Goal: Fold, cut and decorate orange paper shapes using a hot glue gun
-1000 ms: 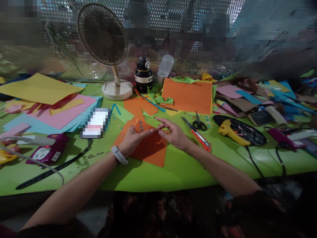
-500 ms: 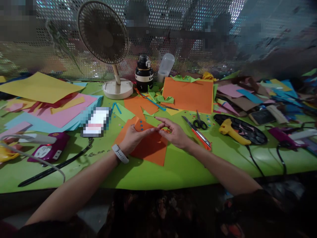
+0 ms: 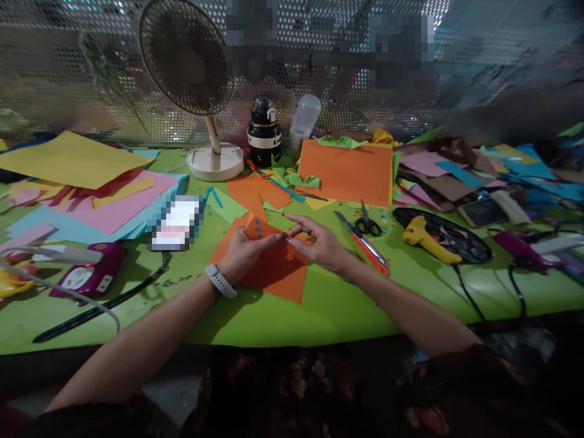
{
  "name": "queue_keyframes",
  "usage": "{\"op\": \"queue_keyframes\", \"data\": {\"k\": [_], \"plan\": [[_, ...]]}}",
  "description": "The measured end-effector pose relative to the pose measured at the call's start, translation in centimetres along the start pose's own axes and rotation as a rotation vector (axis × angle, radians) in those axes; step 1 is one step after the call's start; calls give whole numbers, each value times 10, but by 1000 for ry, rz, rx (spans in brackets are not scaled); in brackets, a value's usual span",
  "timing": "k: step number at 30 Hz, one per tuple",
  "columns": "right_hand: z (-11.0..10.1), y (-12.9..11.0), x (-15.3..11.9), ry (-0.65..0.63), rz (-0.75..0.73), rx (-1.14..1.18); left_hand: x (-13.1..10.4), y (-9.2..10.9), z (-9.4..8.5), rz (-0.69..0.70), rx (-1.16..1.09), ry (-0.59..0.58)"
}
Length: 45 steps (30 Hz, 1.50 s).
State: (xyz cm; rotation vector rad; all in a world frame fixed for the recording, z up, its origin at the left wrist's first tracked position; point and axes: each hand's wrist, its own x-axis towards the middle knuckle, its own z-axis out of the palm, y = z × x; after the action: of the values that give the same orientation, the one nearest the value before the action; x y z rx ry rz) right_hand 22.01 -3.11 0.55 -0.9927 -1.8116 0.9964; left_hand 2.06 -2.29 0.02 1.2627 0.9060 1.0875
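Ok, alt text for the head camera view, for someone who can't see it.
A person's left hand holds blue-dotted orange paper above a green table, the right hand close by, fingers curled. Scissors, a red cutter and a yellow glue gun lie to the right; a phone and fan are to the left.

**Camera tips down, cropping the desk fan (image 3: 187, 64)**

The head view tilts slightly downward: the desk fan's round guard, whole a second ago, now loses its top to the upper edge. Right of the fan, the black drinking bottle (image 3: 264, 135) appears higher. In front of and to the right of the fan, the orange paper (image 3: 278, 274), left hand (image 3: 241, 250) and right hand (image 3: 322, 248) also sit a little higher; any finger movement is too slight to tell.
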Motion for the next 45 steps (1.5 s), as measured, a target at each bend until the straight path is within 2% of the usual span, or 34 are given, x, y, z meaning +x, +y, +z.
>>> {"op": "queue_keyframes", "data": {"k": [6,10,16,23,32,38,45], "plan": [[-5,0,3,5,77,131,1,3,0,-37,-48,-116],[-9,-4,4,42,110,133,2,6,0,-64,-91,-190],[-17,9,7,125,97,178,5,5,-5,-153,-88,-127],[-26,17,13,261,99,231,7,1,-8,-174,-14,-96],[-21,15,11,170,103,278,4,7,-6,-124,104,-102],[-14,12,9,105,107,201,2,3,-2,-172,66,-191],[-13,14,8,51,109,181,4,0,-3,-174,20,-165]]}}
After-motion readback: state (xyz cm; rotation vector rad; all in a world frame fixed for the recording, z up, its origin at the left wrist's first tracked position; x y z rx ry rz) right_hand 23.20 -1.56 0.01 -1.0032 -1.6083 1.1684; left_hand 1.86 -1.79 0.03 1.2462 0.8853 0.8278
